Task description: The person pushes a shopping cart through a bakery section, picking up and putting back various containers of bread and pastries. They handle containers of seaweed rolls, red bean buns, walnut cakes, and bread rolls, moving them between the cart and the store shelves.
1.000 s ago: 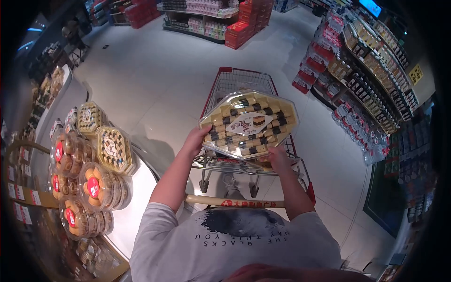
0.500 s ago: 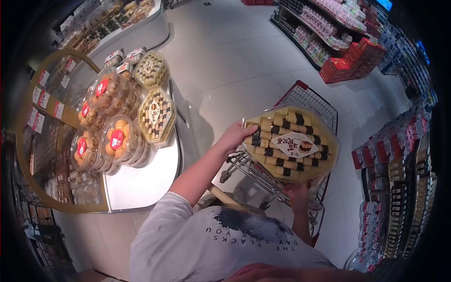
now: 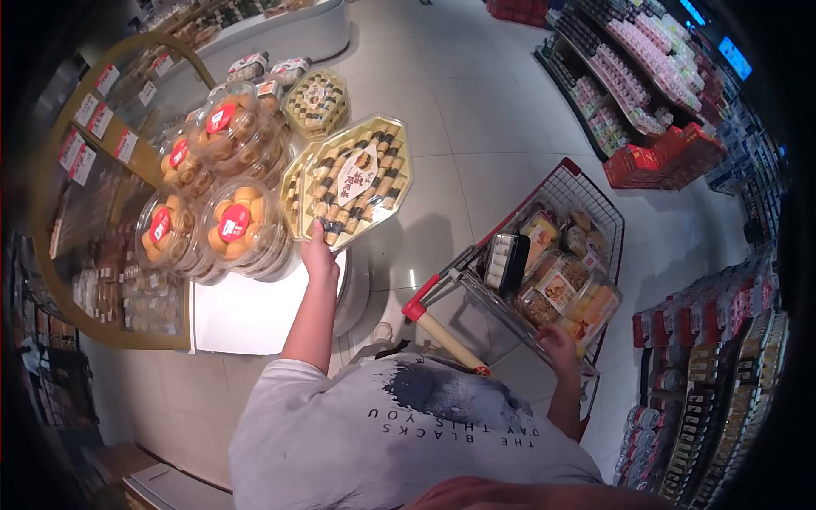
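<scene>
My left hand (image 3: 318, 255) grips the near edge of an octagonal clear box of rolled biscuits (image 3: 357, 180), tilted beside and partly over a similar box (image 3: 293, 200) on the display. My right hand (image 3: 557, 344) is over the near side of the shopping cart (image 3: 608, 229), fingers loosely apart and holding nothing. In the cart lie several packs, among them a clear box with a round-topped label (image 3: 557, 289) and a black tray of white items (image 3: 506, 263). Round tubs of buns (image 3: 234, 223) are stacked left of the held box.
The white display table (image 3: 246, 319) is at the left, with a gold-framed panel (image 3: 127, 342) behind the tubs. Red boxes (image 3: 654, 161) stand by a shelf at the upper right. More stocked shelves (image 3: 688, 391) line the right side.
The biscuit box has moved left from above the cart to the display, in my left hand alone. My right hand has let go of it. The cart's contents now show.
</scene>
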A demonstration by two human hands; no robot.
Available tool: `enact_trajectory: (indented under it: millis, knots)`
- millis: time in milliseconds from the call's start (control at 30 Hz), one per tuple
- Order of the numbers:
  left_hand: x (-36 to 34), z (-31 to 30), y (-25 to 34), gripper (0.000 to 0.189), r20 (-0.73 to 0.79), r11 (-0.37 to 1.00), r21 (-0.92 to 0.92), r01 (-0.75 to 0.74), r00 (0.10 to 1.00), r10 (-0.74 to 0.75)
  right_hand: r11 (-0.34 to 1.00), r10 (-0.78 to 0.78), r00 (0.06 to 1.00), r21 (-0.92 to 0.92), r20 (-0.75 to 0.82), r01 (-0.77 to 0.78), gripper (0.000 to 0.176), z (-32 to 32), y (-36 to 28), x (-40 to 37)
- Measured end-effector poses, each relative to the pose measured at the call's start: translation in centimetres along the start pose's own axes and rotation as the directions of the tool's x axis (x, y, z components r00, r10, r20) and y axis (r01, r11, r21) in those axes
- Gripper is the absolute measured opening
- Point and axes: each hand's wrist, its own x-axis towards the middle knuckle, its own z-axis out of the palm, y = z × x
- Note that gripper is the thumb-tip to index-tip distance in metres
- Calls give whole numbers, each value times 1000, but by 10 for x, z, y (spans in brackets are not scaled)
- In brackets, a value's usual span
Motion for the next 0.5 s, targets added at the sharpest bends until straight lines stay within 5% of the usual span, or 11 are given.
enact_trajectory:
  millis: [133,233,333,433,500]
  knots:
    - [6,-33,14,33,-37,999,-42,-7,999,5,991,-35,995,-132,-95,22,26,7,-15,5]
    - [19,-64,13,33,-42,999,-37,-3,999,1,924,-285,934,-322,-216,207,28,29,-47,34]
    - [15,-72,28,33,-15,996,-66,56,998,-57,755,-502,865,-500,-21,425,32,99,-123,86]
    - [12,-78,40,33,41,992,-91,85,996,-82,851,-341,906,-327,252,411,52,198,-154,162]
    - [15,-85,35,34,49,980,-160,118,993,-111,900,0,945,-411,326,142,76,275,-173,196]
